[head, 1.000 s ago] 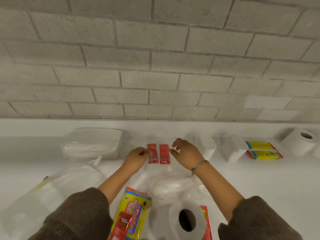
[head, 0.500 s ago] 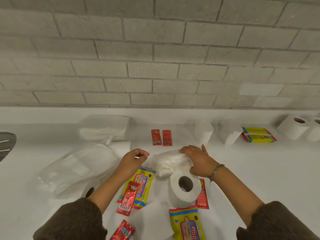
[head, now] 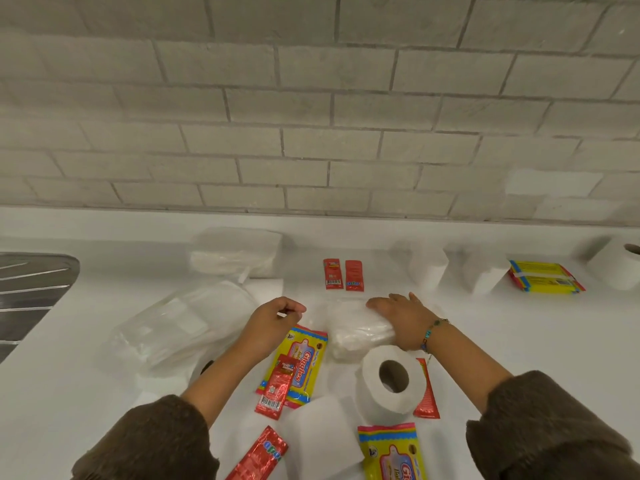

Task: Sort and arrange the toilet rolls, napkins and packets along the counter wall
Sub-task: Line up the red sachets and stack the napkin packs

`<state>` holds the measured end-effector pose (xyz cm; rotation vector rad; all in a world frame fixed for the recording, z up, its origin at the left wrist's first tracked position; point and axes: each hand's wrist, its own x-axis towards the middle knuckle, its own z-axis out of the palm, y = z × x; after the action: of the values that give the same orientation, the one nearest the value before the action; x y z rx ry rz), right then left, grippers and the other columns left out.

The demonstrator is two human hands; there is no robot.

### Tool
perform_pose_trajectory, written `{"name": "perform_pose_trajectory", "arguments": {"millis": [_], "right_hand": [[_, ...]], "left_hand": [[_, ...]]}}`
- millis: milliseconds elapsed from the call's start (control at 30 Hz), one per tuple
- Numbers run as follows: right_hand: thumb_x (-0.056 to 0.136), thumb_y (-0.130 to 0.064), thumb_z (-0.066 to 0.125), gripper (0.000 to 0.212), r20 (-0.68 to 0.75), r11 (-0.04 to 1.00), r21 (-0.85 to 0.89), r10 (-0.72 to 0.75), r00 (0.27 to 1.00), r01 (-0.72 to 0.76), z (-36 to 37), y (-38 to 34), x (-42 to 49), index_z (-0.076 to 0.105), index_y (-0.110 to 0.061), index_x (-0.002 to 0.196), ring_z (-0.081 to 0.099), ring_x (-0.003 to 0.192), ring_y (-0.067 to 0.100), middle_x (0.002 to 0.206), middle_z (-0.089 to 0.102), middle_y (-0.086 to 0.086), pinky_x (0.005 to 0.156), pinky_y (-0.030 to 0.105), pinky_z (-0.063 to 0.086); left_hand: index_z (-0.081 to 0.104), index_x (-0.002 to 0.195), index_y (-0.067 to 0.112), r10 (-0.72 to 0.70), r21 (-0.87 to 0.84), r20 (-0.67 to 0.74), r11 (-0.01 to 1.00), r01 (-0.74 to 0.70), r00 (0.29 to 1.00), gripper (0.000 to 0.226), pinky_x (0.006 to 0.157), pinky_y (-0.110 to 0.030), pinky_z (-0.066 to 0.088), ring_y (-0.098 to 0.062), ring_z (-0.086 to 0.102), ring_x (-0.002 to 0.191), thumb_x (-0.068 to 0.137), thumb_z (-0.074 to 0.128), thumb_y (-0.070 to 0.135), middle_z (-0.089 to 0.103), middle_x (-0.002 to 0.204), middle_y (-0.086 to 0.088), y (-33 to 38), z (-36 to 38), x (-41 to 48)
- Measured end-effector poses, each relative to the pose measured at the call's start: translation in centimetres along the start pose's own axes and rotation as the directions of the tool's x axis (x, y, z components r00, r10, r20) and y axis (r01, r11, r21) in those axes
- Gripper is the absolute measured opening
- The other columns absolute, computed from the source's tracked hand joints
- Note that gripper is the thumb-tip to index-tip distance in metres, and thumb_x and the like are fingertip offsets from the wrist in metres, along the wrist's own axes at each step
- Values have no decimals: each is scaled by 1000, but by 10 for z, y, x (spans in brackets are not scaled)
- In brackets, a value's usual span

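Two hands sit at frame centre. Your right hand [head: 405, 320] rests on a clear-wrapped napkin pack [head: 356, 336] with its fingers stretched flat across the top, not gripping. Your left hand [head: 275, 317] is just left of that pack, fingers loosely curled, with nothing visible in it.

Below the pack is a toilet roll [head: 391, 382], hole facing you, and a thin red sachet [head: 427, 393] touches its right side. Left of the roll lies a yellow packet [head: 304, 358] with a barcode sachet [head: 275, 389] on top of it. At the lower edge are a second yellow packet [head: 391, 452], a bottom sachet [head: 259, 455] and a folded white napkin [head: 325, 431] between them.

Upper centre, near the wall [head: 311, 133], a pair of red sachets [head: 343, 275] lies side by side. To its right are two napkin stacks [head: 427, 268], then stacked yellow packets [head: 543, 277], then a far roll [head: 620, 268]. To its left is a wrapped napkin bundle [head: 239, 254], with a big clear bag [head: 183, 323] below it. Everything sits on the white tabletop [head: 519, 341].
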<state>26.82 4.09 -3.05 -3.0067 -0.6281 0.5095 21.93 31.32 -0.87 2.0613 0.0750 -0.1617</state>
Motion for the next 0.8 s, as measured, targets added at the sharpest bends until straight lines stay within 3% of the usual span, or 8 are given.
{"name": "perform_pose_trajectory", "arguments": {"millis": [133, 300, 433, 567, 700, 800], "right_hand": [[64, -47, 73, 76, -122, 1000, 14, 9, 992, -7, 1, -1, 7, 35, -30, 128, 48, 112, 22, 123, 55, 0, 108, 42, 30], [61, -58, 71, 94, -72, 999, -12, 29, 997, -30, 6, -6, 18, 26, -28, 138, 45, 119, 27, 134, 49, 2, 110, 50, 28], [66, -38, 71, 84, -93, 999, -50, 18, 995, -22, 16, -5, 25, 25, -23, 135, 52, 106, 27, 123, 56, 5, 100, 42, 38], [69, -28, 70, 71, -112, 999, 47, -20, 993, 25, 5, 1, 26, 35, -22, 130, 59, 96, 24, 113, 60, 6, 84, 32, 49], [66, -26, 71, 64, -196, 989, 130, -45, 980, 72, -28, -1, 28, 47, -22, 125, 59, 94, 20, 116, 56, -3, 75, 26, 49], [67, -26, 68, 66, -337, 990, 101, -61, 940, 100, -58, -22, 30, 43, -23, 128, 61, 90, 21, 116, 55, -7, 66, 23, 44]], "left_hand": [[62, 94, 24, -19, -3, -16, 1000, 19, 1000, 13, 61, -10, 38, -3, 57, 79, 93, 51, 16, 57, 88, 16, -2, -1, -3], [62, 96, 23, -54, -19, -26, 998, 53, 998, 13, 58, -8, 39, -1, 58, 76, 93, 51, 16, 58, 90, 13, -2, 4, -4], [61, 89, 28, -73, -36, -36, 997, 71, 997, 15, 61, -13, 41, -4, 59, 78, 93, 52, 16, 61, 95, 7, -1, 9, -6], [60, 83, 34, -85, -28, -41, 996, 84, 996, 21, 63, -14, 43, -4, 59, 80, 93, 52, 16, 64, 101, 2, -1, 9, -8], [63, 88, 33, -44, -11, -107, 999, 43, 993, 17, 69, -14, 42, -9, 59, 84, 92, 54, 18, 64, 102, 3, 5, -9, -7], [63, 89, 33, -14, -6, -145, 1000, 14, 989, 16, 69, -15, 42, -11, 59, 86, 91, 56, 20, 64, 102, 4, 8, -36, -4]]}}
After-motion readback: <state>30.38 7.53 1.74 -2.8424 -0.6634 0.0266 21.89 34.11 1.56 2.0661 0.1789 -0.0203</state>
